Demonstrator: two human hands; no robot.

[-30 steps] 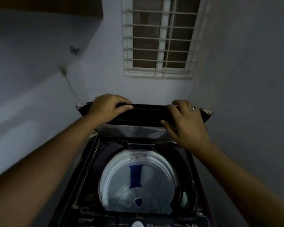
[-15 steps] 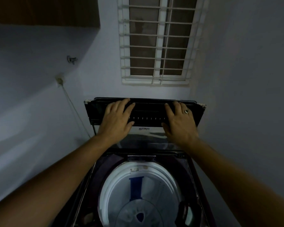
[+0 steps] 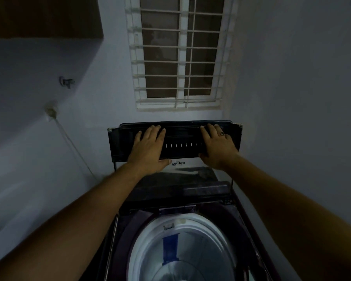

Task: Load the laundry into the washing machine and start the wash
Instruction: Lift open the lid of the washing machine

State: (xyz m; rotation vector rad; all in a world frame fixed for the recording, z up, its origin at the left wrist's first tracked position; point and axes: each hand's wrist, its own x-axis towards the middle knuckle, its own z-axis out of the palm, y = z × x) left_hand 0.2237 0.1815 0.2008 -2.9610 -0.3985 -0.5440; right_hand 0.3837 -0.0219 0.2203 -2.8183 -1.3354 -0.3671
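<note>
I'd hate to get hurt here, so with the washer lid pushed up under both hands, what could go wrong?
The left hand and right hand only press flat on the raised lid; neither grips it, so it might fall back over the open drum once released. The right hand's fingers reach the lid's top edge, which looks close to the wall, and could get pinched there.

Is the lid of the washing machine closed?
No, the lid stands raised at the back, and the drum lies open below it.
</note>
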